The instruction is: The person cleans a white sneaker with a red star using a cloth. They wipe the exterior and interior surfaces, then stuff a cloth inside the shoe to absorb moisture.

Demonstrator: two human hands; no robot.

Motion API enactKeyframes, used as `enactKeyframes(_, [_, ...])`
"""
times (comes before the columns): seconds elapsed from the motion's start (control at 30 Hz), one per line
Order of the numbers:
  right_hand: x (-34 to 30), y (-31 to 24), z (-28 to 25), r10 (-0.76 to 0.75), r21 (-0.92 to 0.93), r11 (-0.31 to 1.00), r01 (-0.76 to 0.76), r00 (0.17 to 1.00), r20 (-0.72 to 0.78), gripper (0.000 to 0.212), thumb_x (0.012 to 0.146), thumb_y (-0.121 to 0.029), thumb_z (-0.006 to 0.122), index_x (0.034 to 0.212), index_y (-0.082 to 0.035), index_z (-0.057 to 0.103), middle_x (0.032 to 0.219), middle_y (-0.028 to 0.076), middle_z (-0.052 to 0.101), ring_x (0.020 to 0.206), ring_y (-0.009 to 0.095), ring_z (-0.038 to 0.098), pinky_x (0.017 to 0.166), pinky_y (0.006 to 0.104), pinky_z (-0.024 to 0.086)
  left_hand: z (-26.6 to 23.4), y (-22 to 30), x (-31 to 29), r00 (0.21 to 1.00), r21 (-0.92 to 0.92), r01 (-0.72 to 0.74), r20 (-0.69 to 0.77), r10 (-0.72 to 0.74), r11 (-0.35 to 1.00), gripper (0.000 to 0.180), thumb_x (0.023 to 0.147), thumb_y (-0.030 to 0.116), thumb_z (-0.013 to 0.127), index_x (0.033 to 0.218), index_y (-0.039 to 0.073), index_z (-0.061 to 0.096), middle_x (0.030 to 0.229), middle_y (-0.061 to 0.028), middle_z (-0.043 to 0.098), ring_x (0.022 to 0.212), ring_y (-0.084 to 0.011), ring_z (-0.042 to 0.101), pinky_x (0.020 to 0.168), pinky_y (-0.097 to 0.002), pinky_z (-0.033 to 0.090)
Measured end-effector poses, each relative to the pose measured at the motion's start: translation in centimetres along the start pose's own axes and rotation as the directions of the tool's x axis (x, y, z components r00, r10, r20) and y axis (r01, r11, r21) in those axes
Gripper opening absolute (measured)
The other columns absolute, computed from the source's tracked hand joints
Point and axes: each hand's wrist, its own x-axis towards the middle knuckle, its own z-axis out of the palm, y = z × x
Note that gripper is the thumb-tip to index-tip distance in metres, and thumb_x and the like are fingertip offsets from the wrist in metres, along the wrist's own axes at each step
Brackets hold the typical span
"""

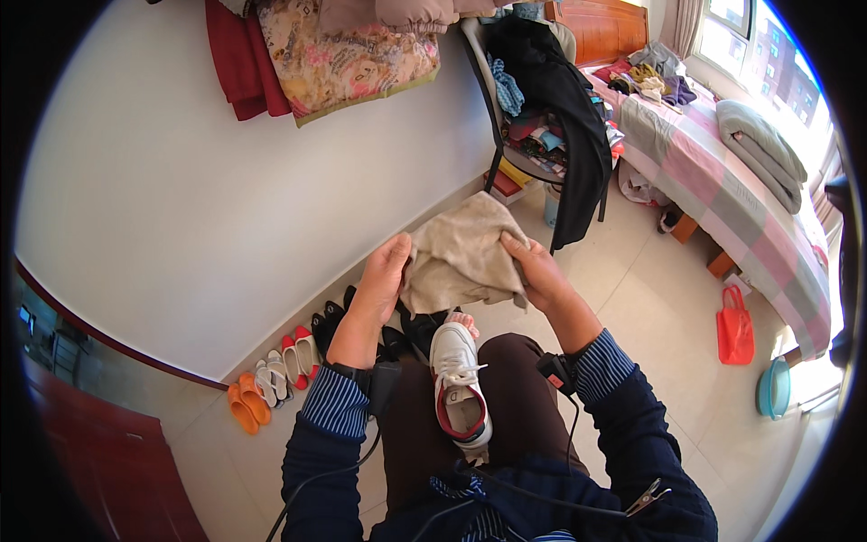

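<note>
A beige cloth [461, 253] is stretched between both my hands in front of me. My left hand [384, 271] grips its left edge and my right hand [535, 269] pinches its right edge. Below the cloth, a white sneaker with red trim and white laces [459, 379] rests on my lap between my knees, toe pointing toward the cloth. Neither hand touches the sneaker.
A row of shoes and sandals [280, 375] lines the base of the white wall on the left. A chair piled with clothes and a black coat [551, 99] stands ahead. A bed with a checked cover [722, 181] is at right, with an orange bag [734, 327] and a teal basin [774, 388] on the floor.
</note>
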Motion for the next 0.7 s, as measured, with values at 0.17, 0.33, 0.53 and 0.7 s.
enactKeyframes(0.17, [-0.1, -0.1, -0.5, 0.041, 0.110, 0.993, -0.035, 0.998, -0.055, 0.042, 0.103, -0.040, 0.056, 0.127, -0.005, 0.060, 0.114, 0.006, 0.069, 0.097, 0.016, 0.068, 0.082, 0.0322, 0.059, 1.3, -1.0, -0.9, 0.999, -0.123, 0.008, 0.050, -0.001, 0.992, 0.053, 0.093, 0.042, 0.071, 0.129, 0.004, 0.060, 0.101, 0.0029, 0.060, 0.087, -0.0051, 0.052, 0.074, -0.0214, 0.039])
enactKeyframes(0.33, [0.2, 0.5, -1.3, 0.017, 0.043, 0.999, -0.015, 0.998, -0.060, 0.044, 0.104, -0.041, 0.055, 0.129, -0.005, 0.059, 0.115, 0.006, 0.068, 0.099, 0.015, 0.068, 0.083, 0.0324, 0.058, 1.6, -0.1, 0.0, 0.995, -0.158, 0.002, 0.097, 0.014, 0.987, 0.032, 0.095, 0.023, 0.071, 0.118, 0.003, 0.064, 0.100, 0.0030, 0.062, 0.089, -0.0054, 0.055, 0.076, -0.0191, 0.043])
enactKeyframes(0.53, [1.1, 0.7, -3.4, -0.092, -0.559, 0.829, 0.014, 0.989, -0.113, 0.043, 0.102, -0.037, 0.058, 0.129, -0.003, 0.061, 0.107, 0.004, 0.068, 0.099, 0.013, 0.064, 0.084, 0.0303, 0.053, 0.8, 3.0, 0.8, 0.992, -0.110, -0.114, 0.035, 0.118, 0.987, 0.020, 0.097, 0.016, 0.067, 0.112, 0.003, 0.065, 0.098, 0.0017, 0.064, 0.087, -0.0069, 0.058, 0.082, -0.0222, 0.049])
enactKeyframes(0.7, [2.1, 0.5, -4.3, -0.193, -0.779, 0.625, 0.047, 0.976, -0.096, 0.037, 0.098, -0.029, 0.063, 0.127, -0.006, 0.063, 0.107, 0.012, 0.070, 0.101, 0.016, 0.063, 0.087, 0.0319, 0.050, 0.3, 6.0, 1.2, 0.995, 0.125, -0.095, -0.008, 0.097, 0.988, 0.017, 0.099, 0.021, 0.067, 0.105, 0.005, 0.065, 0.092, 0.0008, 0.064, 0.084, -0.0073, 0.060, 0.077, -0.0231, 0.051])
